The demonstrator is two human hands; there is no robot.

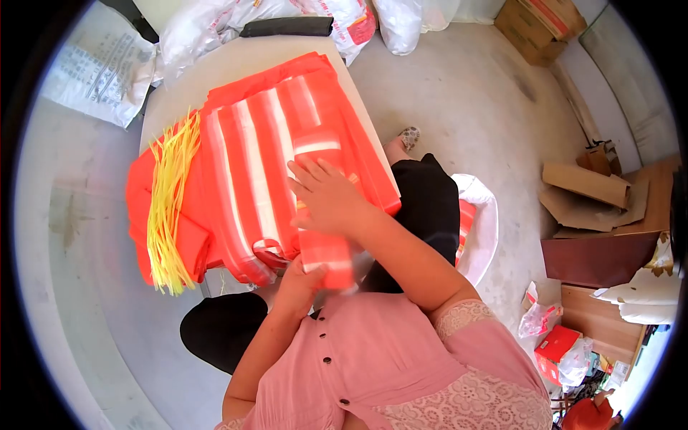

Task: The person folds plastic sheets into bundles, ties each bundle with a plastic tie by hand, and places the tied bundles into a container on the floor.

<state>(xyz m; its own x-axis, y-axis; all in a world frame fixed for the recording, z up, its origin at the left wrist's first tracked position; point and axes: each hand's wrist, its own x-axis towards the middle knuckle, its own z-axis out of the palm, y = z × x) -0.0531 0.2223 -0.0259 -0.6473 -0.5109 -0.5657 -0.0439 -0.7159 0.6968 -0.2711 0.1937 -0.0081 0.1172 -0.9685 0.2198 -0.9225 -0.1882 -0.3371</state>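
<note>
Across the upper right of the frame we saw a grey floor (437,86), and to its left, in the upper middle, a beige table (279,51). On the table we found a large pile of orange-red cloth (261,143) with white stripes, filling the space left of the centre. In the upper left of the frame we noticed a printed white sack (100,68), and near the upper right corner a cardboard box (534,29). Right of the centre, beside a black trouser leg (428,201), we saw a white bag (487,218) with striped cloth showing inside it. Down the left side of the pile we saw a bundle of yellow strands (172,201). At the centre of the frame we saw a folded strip (326,247) of the same red and white cloth, running from the pile towards the person's lap, its lower end blurred. At the top, on the table's far end, we made out a dark roll (287,27). We saw the right hand (330,197) spread, palm down, over the folded strip. Lower down, we saw the left hand (297,283) pinching the strip's left edge, thumb on top; we could not see all its fingers.
</note>
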